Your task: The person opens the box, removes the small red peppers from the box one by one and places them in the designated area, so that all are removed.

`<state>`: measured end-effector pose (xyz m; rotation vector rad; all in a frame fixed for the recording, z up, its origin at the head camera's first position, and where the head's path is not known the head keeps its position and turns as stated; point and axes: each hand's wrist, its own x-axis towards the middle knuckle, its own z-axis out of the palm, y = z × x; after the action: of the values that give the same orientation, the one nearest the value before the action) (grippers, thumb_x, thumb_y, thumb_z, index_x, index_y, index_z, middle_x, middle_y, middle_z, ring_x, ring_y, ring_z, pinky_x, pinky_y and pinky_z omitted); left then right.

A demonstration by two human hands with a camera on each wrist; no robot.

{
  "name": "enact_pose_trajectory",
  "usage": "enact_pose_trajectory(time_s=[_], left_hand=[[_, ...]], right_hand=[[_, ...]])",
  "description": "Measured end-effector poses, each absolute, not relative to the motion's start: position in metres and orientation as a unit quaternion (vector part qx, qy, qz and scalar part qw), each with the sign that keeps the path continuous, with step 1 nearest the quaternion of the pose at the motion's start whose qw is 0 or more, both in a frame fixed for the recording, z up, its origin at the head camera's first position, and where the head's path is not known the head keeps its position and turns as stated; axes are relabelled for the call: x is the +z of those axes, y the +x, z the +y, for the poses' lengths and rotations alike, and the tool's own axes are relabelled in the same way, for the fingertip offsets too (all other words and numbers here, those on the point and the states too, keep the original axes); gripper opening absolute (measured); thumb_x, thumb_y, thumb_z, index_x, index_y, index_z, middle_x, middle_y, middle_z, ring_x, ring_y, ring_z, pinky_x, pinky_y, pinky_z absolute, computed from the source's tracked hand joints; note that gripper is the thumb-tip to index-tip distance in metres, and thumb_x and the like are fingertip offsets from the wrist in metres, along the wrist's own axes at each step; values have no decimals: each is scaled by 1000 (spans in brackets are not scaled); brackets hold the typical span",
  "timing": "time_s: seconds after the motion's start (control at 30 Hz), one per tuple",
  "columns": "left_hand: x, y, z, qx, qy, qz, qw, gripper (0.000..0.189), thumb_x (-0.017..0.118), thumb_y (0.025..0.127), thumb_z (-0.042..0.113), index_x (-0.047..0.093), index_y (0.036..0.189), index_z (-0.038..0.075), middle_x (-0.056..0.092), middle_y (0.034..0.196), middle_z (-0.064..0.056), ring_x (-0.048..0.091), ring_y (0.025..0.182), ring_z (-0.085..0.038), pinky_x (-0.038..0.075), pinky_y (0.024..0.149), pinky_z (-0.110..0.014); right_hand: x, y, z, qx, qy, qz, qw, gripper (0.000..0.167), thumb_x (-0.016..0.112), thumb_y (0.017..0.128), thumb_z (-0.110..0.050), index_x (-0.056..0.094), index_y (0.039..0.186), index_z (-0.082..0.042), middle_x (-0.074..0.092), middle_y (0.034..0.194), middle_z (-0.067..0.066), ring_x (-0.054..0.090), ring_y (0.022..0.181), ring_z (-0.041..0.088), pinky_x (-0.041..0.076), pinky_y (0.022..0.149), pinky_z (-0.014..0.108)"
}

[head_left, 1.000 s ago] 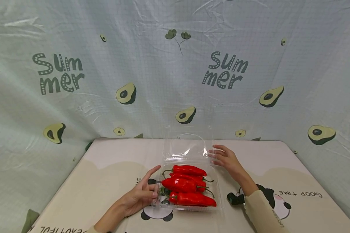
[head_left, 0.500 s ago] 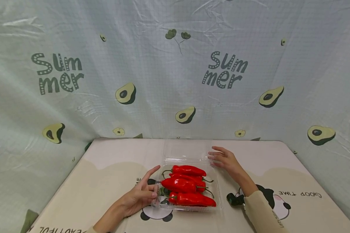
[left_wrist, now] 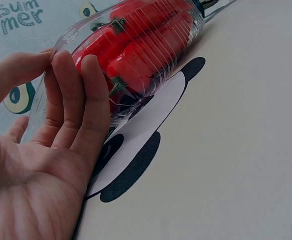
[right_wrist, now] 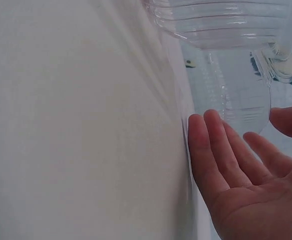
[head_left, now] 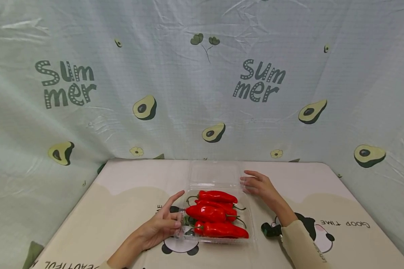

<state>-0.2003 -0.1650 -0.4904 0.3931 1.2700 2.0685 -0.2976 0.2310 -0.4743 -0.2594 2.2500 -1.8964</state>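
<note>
Several glossy red peppers point(head_left: 207, 213) with green stems lie in the base of a clear plastic clamshell box point(head_left: 253, 228) in the head view. Its clear lid point(head_left: 216, 175) is folded back toward the printed backdrop. My left hand point(head_left: 156, 229) pinches the box's left rim between thumb and fingers, with the index finger stretched out. In the left wrist view the fingers point(left_wrist: 68, 95) lie against the wall outside the peppers. My right hand point(head_left: 259, 186) is beside the lid's right edge, fingers extended; in the right wrist view its fingertips point(right_wrist: 213, 117) overlap the clear plastic.
A pale tabletop point(head_left: 131, 194) with panda prints and lettering lies under the box. A fabric backdrop point(head_left: 175, 74) with avocados and "summer" lettering rises behind it and at both sides. A small dark object point(head_left: 271, 229) sits by my right sleeve.
The lid has tipped farther back and down, away from me. My right hand has lowered slightly beside it. The left hand and the peppers stay in place.
</note>
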Motion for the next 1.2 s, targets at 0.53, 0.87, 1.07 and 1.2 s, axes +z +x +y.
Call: enact_pose_trajectory(time_s=[0.53,0.87,1.07,1.2], left_hand=[[-491,-201,-165,794,143,487,334,98,56,96,-5,2,164,39,58,91,4,55,82,-10,49,76,-22],[-490,-200,-166,796,158,483,330,97,57,96,-3,1,165,36,56,92,3,52,84,-11,49,78,-23],[-490,-200,-166,795,158,482,332,96,56,96,-3,5,165,39,55,91,3,51,83,-11,47,76,-23],[-491,-201,-166,795,161,480,334,93,56,97,-2,6,165,37,57,92,3,53,83,-11,48,77,-23]], right_hand=[[-472,-295,231,-616,-63,776,117,56,48,109,-25,37,155,3,51,151,29,61,128,32,58,97,30],[-471,-296,234,-611,-63,778,133,59,50,109,-28,35,157,3,50,151,29,62,126,28,57,98,29],[-469,-297,235,-617,-65,775,120,59,50,108,-25,32,157,5,50,149,31,65,114,19,58,96,30],[-463,-295,235,-603,-65,790,89,57,52,107,-21,35,155,5,48,151,32,64,121,33,56,102,42]])
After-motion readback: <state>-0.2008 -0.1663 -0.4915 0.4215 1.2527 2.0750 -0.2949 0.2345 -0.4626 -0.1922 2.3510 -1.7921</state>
